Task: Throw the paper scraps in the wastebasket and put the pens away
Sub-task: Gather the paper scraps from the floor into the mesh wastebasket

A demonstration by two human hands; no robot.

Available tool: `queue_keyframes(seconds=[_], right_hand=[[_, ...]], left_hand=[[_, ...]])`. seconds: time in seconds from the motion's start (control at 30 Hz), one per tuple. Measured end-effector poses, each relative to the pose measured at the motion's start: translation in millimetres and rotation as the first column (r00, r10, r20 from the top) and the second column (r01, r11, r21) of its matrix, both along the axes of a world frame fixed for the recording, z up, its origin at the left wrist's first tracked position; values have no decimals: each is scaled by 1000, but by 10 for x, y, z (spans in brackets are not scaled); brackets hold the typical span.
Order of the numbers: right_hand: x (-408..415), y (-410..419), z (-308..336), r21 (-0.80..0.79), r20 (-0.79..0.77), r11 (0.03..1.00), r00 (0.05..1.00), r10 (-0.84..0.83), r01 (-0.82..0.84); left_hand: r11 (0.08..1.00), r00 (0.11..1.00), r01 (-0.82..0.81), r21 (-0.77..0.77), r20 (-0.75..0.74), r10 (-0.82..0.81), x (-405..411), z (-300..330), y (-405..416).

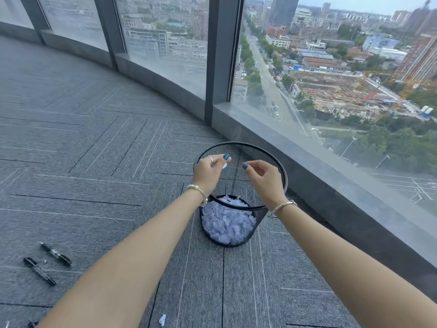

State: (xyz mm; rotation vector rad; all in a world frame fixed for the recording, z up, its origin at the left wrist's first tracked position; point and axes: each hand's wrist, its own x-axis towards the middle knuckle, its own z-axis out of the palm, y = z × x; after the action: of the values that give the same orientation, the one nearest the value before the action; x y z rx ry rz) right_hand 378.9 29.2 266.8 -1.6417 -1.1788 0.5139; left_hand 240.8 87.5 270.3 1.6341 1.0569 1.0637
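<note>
Paper scraps, small white torn pieces (228,221), fill the bottom of the black wire-mesh wastebasket (272,159) on the grey carpet floor (94,138). We hold both hands over its rim so pieces fall inside: our left hand (208,171) pinches a white scrap (224,165), while our right hand (264,176) has its grip loosely apart, empty. Two black pens (47,262) lie on the floor well left of the wastebasket, not yet put away.

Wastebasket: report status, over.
Both hands over black mesh wastebasket; left hand pinching white paper scrap, right hand empty. Two black pens on carpet. Nothing blocking.
</note>
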Motion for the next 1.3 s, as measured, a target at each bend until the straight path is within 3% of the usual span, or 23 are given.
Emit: queue_keyframes(seconds=[0.17,0.53,0.97,1.3], right_hand=[[-128,-39,12,12,-42,1000,999,0,0],[-88,-32,-207,-17,-118,1000,993,-16,14],[-48,-55,-190,-39,-213,999,977,-23,15],[-272,-309,76,34,-271,999,962,42,-34]], left_hand=[[1000,1000,-9,4,2,9,-129,22,66],[991,990,130,-26,52,-129,37,-203,96],[1000,996,22,-4,-90,-22,19,-171,23],[1000,997,21,6,-69,-20,-327,19,-48]])
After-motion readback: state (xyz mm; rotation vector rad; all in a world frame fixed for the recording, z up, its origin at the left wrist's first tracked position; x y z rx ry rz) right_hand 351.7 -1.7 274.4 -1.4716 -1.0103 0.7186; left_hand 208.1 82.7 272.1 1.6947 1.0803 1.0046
